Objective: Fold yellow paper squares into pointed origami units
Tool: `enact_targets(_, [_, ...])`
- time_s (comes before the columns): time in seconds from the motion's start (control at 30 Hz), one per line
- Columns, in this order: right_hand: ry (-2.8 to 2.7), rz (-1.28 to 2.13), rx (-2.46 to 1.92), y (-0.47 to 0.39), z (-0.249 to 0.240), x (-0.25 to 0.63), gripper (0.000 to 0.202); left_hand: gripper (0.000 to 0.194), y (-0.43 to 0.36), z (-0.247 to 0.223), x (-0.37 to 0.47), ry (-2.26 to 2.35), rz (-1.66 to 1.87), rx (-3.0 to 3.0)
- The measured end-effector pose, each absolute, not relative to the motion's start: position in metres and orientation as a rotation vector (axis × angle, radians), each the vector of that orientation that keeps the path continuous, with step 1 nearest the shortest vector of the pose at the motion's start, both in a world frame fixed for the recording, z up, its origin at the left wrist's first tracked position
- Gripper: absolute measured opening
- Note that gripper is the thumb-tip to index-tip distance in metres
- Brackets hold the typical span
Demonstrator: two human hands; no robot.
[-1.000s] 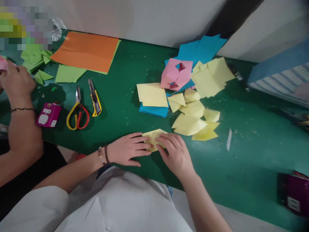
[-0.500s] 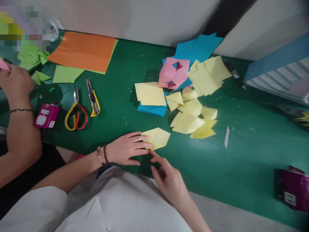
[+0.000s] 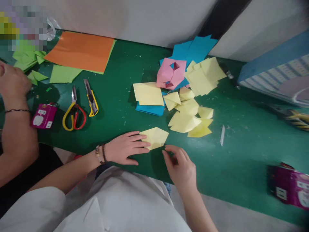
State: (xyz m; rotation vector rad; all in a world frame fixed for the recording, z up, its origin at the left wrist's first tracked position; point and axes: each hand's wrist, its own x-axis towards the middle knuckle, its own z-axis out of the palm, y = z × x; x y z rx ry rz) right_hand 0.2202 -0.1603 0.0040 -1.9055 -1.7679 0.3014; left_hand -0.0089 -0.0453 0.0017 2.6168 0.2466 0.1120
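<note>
My left hand lies flat with fingers spread, its fingertips over the left part of a folded yellow paper with a pointed right end. Just right of that paper, my right hand hovers with curled fingers, thumb and index tips close together; I see nothing between them. Beyond the hands sit a yellow sheet on folded blue paper, and several folded yellow pieces. Behind these is a pink folded paper shape with openings in it.
Scissors, a yellow utility knife and a purple box lie left, near another person's arm. Orange paper is at the back left. Right are a thin pale strip, a second purple box and a blue patterned box.
My right hand has moved right, away from the paper's lower edge and my left fingertips, and its fingers have curled in. My left hand stays on the paper. The view has shifted slightly.
</note>
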Motion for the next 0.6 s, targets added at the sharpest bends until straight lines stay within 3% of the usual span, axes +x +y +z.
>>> enact_targets(0.2, [-2.023, 0.05, -1.808, -0.145, -0.006, 0.208, 0.015, 0.073, -0.046, 0.003, -0.008, 0.304, 0.094, 2.586])
enact_targets(0.47, [-2.108, 0.252, -1.631, -0.154, -0.007, 0.174, 0.024, 0.069, -0.046, 0.002, -0.008, 0.303, 0.112, 2.585])
enact_targets(0.6, [-1.933, 0.401, -1.589, -0.152, -0.001, 0.188, 0.008, 0.07, -0.045, 0.001, -0.008, 0.287, 0.127, 2.601])
